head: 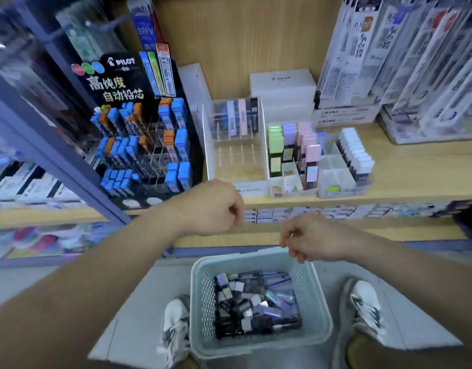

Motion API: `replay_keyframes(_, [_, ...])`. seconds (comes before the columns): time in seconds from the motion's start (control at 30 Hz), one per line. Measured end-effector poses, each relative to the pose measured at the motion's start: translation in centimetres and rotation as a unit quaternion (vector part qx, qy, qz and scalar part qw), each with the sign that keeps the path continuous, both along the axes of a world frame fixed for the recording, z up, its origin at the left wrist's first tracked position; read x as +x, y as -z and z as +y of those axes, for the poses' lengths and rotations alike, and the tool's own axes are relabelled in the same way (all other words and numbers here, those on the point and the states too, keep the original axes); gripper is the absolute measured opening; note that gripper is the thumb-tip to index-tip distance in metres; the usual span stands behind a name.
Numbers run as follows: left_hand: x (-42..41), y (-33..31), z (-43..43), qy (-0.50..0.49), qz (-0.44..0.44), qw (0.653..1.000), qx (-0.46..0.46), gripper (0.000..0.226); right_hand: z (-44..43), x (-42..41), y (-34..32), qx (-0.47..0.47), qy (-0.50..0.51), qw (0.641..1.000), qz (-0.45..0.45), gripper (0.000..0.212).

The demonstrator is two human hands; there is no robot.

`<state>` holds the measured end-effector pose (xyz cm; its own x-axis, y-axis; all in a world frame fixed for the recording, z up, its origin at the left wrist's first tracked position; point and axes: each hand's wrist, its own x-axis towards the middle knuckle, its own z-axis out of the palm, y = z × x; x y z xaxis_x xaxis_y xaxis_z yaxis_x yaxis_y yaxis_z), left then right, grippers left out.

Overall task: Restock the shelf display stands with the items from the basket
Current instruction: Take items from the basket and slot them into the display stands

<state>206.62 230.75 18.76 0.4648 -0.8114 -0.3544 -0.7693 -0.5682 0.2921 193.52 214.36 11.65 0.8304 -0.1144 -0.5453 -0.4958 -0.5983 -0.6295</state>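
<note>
Fingers (237,212) curl fist-tight on the left hand (211,209), hang loose on the right hand (313,239); both look empty. Lead cases (256,302) fill the basket (203,302); the clear stand (236,158) sits mostly bare, so restocking seems barely begun.

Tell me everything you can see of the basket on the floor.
The basket is pale grey-green, apparently plastic, and rectangular with rounded corners. It has a broad smooth rim and side walls perforated with small holes. It stands upright and open-topped on the grey floor, between the left shoe and the right shoe; whether either touches it cannot be told. Inside lies a loose heap of small packs, dark and lilac, some with a foil-like shine.
</note>
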Motion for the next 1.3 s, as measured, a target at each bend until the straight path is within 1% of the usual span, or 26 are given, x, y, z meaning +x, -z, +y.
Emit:
replay_keyframes(0.07, [-1.4, 4.7, 0.4, 0.013, 0.011, 0.998, 0.060, 0.029, 0.2, -1.5, 2.8, -0.053, -0.044, 0.996, 0.054, 0.021])
replay_keyframes(0.1, [-1.9, 7.5, 0.9, 0.011, 0.023, 0.996, 0.084, 0.028, 0.2, -2.2, 4.1, -0.067, -0.050, 0.993, 0.080, 0.024])
replay_keyframes(0.17, [-2.8, 13.2, 2.4, -0.018, 0.056, 0.991, 0.120, 0.028, 0.2, -3.3, 7.1, -0.078, -0.023, 0.991, 0.106, 0.027])
replay_keyframes(0.23, [-3.7, 18.5, 4.0, -0.056, 0.066, 0.987, 0.136, 0.029, 0.6, -3.8, 10.5, -0.053, 0.035, 0.992, 0.105, 0.025])
replay_keyframes(0.3, [-5.1, 22.6, 5.2, -0.069, 0.108, 0.978, 0.164, 0.028, 1.6, -4.3, 13.9, -0.030, 0.071, 0.990, 0.120, 0.025])
replay_keyframes(0.4, [-7.1, 26.8, 6.1, -0.078, 0.139, 0.970, 0.184, 0.025, 3.7, -4.6, 18.7, -0.061, 0.045, 0.985, 0.156, 0.031])
replay_keyframes(0.47, [-7.7, 29.3, 6.2, -0.104, 0.146, 0.964, 0.196, 0.021, 4.7, -4.3, 21.1, -0.050, 0.045, 0.985, 0.158, 0.032])
replay_keyframes(0.5, [-7.9, 30.5, 6.2, -0.121, 0.156, 0.960, 0.198, 0.023, 5.1, -4.2, 22.2, -0.037, 0.050, 0.986, 0.157, 0.035])
replay_keyframes(0.53, [-8.1, 31.8, 6.4, -0.137, 0.168, 0.956, 0.199, 0.032, 5.3, -3.9, 23.2, -0.039, 0.047, 0.986, 0.158, 0.042])
replay_keyframes(0.57, [-8.4, 32.7, 6.5, -0.145, 0.177, 0.952, 0.204, 0.049, 5.5, -3.8, 24.4, -0.052, 0.030, 0.985, 0.164, 0.054])
replay_keyframes(0.63, [-8.9, 34.3, 6.8, -0.146, 0.183, 0.951, 0.203, 0.083, 5.9, -3.8, 26.5, -0.101, -0.020, 0.978, 0.181, 0.093])
replay_keyframes(0.67, [-9.1, 35.1, 6.9, -0.145, 0.179, 0.952, 0.203, 0.092, 6.3, -3.8, 27.3, -0.117, -0.043, 0.975, 0.184, 0.105])
replay_keyframes(0.7, [-9.4, 35.4, 6.8, -0.147, 0.174, 0.952, 0.203, 0.097, 6.6, -3.8, 28.1, -0.133, -0.060, 0.973, 0.181, 0.111])
replay_keyframes(0.73, [-9.5, 35.9, 6.7, -0.147, 0.164, 0.955, 0.197, 0.100, 6.9, -3.7, 28.9, -0.151, -0.071, 0.970, 0.175, 0.111])
replay_keyframes(0.8, [-9.4, 36.7, 6.5, -0.135, 0.134, 0.965, 0.180, 0.105, 7.2, -3.4, 29.7, -0.171, -0.091, 0.970, 0.146, 0.107])
replay_keyframes(0.83, [-9.2, 36.9, 6.5, -0.128, 0.122, 0.969, 0.170, 0.106, 7.2, -3.3, 30.0, -0.162, -0.095, 0.974, 0.125, 0.105])
replay_keyframes(0.87, [-9.0, 37.3, 6.6, -0.127, 0.130, 0.971, 0.152, 0.103, 7.0, -3.1, 29.9, -0.143, -0.098, 0.979, 0.102, 0.102])
replay_keyframes(0.93, [-8.5, 37.3, 6.6, -0.125, 0.173, 0.970, 0.114, 0.087, 6.7, -3.1, 30.1, -0.096, -0.104, 0.987, 0.077, 0.089])
replay_keyframes(0.97, [-8.3, 37.0, 6.4, -0.118, 0.182, 0.970, 0.105, 0.077, 6.7, -3.1, 30.2, -0.075, -0.107, 0.988, 0.079, 0.081])
replay_keyframes(1.03, [-8.1, 36.3, 6.1, -0.129, 0.197, 0.968, 0.087, 0.057, 6.9, -3.0, 30.4, -0.048, -0.110, 0.986, 0.113, 0.063])
replay_keyframes(1.1, [-7.9, 36.0, 5.9, -0.169, 0.214, 0.960, 0.069, 0.040, 7.1, -2.7, 30.1, -0.036, -0.095, 0.982, 0.160, 0.048])
replay_keyframes(1.17, [-7.6, 35.5, 5.7, -0.204, 0.238, 0.947, 0.070, 0.037, 6.9, -2.1, 29.3, -0.023, -0.064, 0.980, 0.187, 0.041])
replay_keyframes(1.23, [-7.1, 34.8, 5.7, -0.245, 0.274, 0.928, 0.063, 0.037, 6.4, -1.7, 28.5, 0.028, -0.023, 0.983, 0.181, 0.032])
replay_keyframes(1.3, [-6.6, 34.0, 5.7, -0.311, 0.324, 0.893, 0.036, 0.026, 5.8, -1.4, 27.6, 0.092, 0.030, 0.982, 0.161, 0.020])
